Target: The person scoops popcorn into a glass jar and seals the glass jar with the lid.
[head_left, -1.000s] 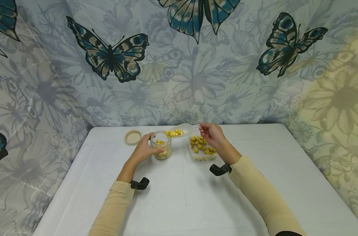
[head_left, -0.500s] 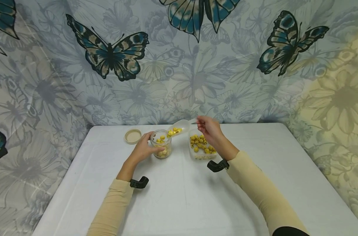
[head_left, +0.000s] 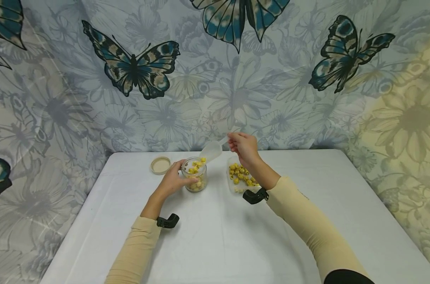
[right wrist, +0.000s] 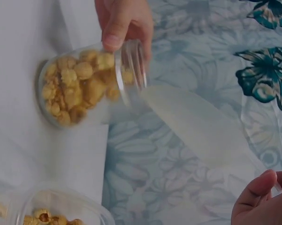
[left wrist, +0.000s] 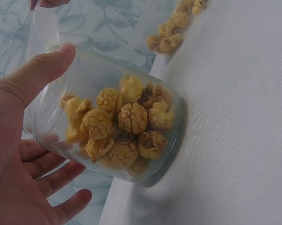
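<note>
My left hand [head_left: 174,180] grips a clear glass jar [left wrist: 108,70] near its top, thumb on one side and fingers on the other. The jar stands upright on the table, partly filled with yellow popcorn [right wrist: 75,84]. My right hand [head_left: 244,148] pinches the thin handle of a translucent plastic scoop [right wrist: 197,124]. That scoop is tilted steeply down to the left, its lip right at the jar's mouth. A few pieces of popcorn [head_left: 203,159] show at the lip. Below my right hand sits a clear plastic container [head_left: 229,185] holding more popcorn.
A round, pale lid [head_left: 160,165] lies on the table to the left of the jar. The white-covered table [head_left: 207,240] reaches back to a wall hanging [head_left: 236,98] printed with butterflies and flowers, close behind the jar.
My right hand has risen and moved left, tipping the scoop more steeply. Popcorn has slid from the scoop into the jar, where the level is higher. My left hand stays in place.
</note>
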Demonstrator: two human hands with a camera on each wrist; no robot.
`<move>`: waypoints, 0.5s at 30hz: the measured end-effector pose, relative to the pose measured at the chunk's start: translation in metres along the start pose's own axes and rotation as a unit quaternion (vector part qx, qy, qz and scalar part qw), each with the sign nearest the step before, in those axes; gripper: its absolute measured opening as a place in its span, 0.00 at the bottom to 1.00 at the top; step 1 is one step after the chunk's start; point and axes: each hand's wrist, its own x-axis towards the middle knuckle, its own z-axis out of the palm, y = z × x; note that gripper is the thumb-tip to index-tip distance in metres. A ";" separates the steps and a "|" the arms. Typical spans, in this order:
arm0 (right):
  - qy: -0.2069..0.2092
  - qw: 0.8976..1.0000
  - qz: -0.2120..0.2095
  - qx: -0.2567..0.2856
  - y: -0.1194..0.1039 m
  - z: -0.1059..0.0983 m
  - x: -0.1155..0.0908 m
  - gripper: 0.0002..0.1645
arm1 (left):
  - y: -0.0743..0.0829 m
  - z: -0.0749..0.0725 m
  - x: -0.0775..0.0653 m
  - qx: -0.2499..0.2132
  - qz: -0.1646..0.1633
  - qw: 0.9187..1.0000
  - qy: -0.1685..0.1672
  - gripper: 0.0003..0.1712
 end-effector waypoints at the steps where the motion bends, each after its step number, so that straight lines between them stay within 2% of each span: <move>1: 0.002 1.000 0.000 -0.002 0.000 0.000 0.000 0.09 | 0.000 0.000 0.000 0.001 0.002 1.000 0.001 0.54; 15: 0.006 1.000 0.018 -0.004 0.003 -0.012 0.003 0.20 | 0.000 0.000 -0.002 0.000 0.008 1.000 0.003 0.54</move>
